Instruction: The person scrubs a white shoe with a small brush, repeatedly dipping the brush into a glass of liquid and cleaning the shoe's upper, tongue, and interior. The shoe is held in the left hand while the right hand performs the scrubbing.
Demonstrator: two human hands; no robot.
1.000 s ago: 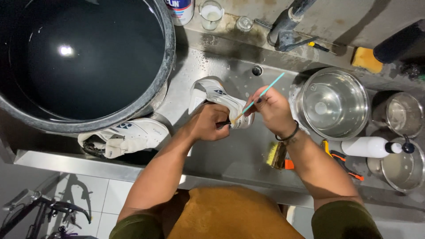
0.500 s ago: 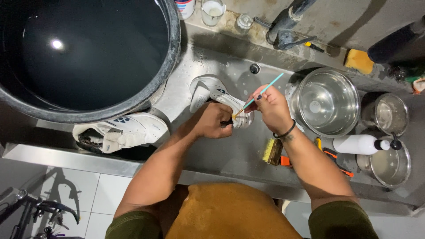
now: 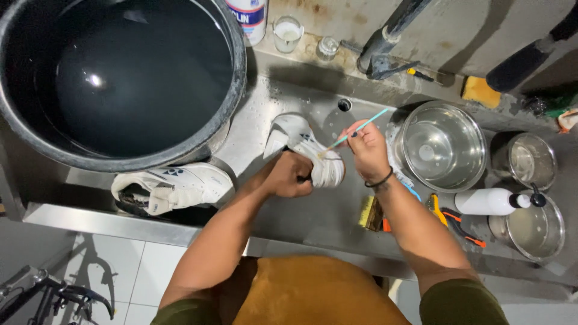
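Two white shoes [image 3: 307,147]: left hand [image 3: 292,174] fingers clamp one; right hand [image 3: 364,144] fingers seemingly pinch one brush [image 3: 358,128].

Shoe [image 3: 307,150] betw. tub [image 3: 114,78] left & bowl [image 3: 442,147] right — brush [image 3: 373,212] nearer.

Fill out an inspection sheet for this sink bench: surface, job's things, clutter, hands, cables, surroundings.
Surface: wet steel sink bench, drain hole at the back.
Job's things: white shoe held over the sink; thin teal-handled brush with its tip on the shoe.
Clutter: second white shoe under the big black tub of water; steel bowl; two small steel pots; white bottle; yellow scrub brush; yellow sponge.
Hands: left hand grips the shoe; right hand pinches the brush.
Cables: nothing seen.
Surroundings: stained wall, tap, white floor tiles.
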